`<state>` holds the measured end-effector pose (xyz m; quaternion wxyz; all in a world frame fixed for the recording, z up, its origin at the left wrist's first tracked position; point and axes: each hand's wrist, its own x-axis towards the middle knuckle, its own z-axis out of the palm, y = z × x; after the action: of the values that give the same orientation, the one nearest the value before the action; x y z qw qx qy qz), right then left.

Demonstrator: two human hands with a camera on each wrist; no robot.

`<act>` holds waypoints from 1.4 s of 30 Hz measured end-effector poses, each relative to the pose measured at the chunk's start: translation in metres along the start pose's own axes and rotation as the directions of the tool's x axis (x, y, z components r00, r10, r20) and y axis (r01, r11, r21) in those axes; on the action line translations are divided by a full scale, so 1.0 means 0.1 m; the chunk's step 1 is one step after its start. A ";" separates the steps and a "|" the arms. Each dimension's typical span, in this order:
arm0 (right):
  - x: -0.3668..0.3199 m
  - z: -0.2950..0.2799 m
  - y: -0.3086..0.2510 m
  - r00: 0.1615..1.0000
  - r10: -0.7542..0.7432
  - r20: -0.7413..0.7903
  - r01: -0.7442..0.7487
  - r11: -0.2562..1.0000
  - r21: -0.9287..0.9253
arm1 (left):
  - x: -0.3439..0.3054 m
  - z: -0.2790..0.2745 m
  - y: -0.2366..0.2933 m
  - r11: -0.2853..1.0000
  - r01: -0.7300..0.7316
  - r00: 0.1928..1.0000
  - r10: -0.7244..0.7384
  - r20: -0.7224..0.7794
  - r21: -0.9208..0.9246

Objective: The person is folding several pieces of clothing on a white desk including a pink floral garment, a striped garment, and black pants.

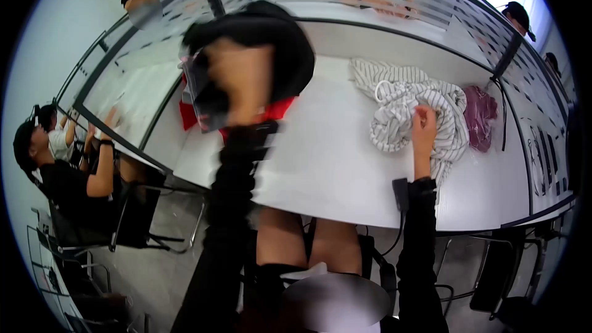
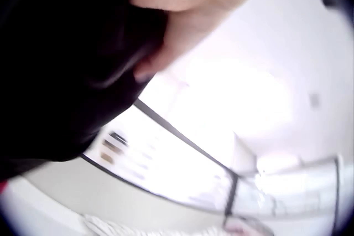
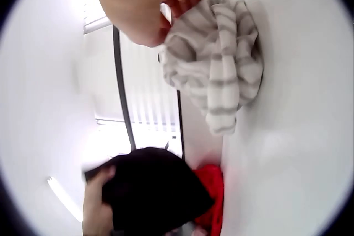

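My left hand point(image 1: 243, 80) grips a bulky black garment point(image 1: 283, 49) over the left side of the table, both blurred in the head view. In the left wrist view, its thumb lies along the edge of the dark fabric. Below and behind the black garment show a red garment point(image 1: 280, 110) and a grey piece with pinkish edges point(image 1: 206, 102). At the right, a white garment with dark stripes point(image 1: 394, 126) lies crumpled on the table. My right hand point(image 1: 423, 132) hovers close over it, fingers loosely curled, fingertips right at the fabric in the right wrist view.
A purple bundle in clear plastic point(image 1: 480, 117) lies beyond the striped garment. The white table point(image 1: 320, 166) has a framed partition along its back and sides. A small black box with a cable point(image 1: 401, 194) hangs at the front edge. Other people sit around, one at the left point(image 1: 68, 172).
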<state>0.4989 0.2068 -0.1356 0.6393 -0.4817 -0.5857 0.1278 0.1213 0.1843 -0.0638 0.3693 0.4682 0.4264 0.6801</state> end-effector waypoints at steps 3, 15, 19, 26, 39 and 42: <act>-0.20 -0.02 0.35 0.928 -0.187 0.322 0.251 0.953 -0.171 | -0.06 1.35 -0.88 0.970 0.073 0.728 -0.209 0.652 0.230; -0.13 -0.41 0.12 0.829 0.559 0.003 -0.509 0.754 0.416 | -0.62 0.89 -0.37 0.989 -0.009 0.646 -0.107 0.756 0.148; -0.11 -0.45 0.09 0.819 0.559 0.131 -0.486 0.554 0.676 | -0.46 0.57 -0.64 0.961 0.257 0.750 -0.262 0.608 0.098; 0.04 -0.27 0.04 0.840 0.389 0.379 -0.542 0.589 0.599 | -0.30 0.35 -0.94 0.911 0.410 0.824 -0.350 0.445 -0.044; 0.21 0.59 -0.22 0.924 0.372 0.085 -0.228 0.715 -0.660 | -0.29 0.36 -0.94 0.950 0.272 0.842 -0.311 0.440 0.151; 0.20 0.53 -0.10 0.900 0.417 0.124 -0.300 0.802 -0.517 | -0.29 0.36 -0.93 0.949 0.273 0.831 -0.314 0.460 0.157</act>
<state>0.4544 0.2409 -0.1236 0.3886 -0.7107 -0.5666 0.1515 0.1733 0.2008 -0.1524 0.5430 0.5658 0.4169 0.4596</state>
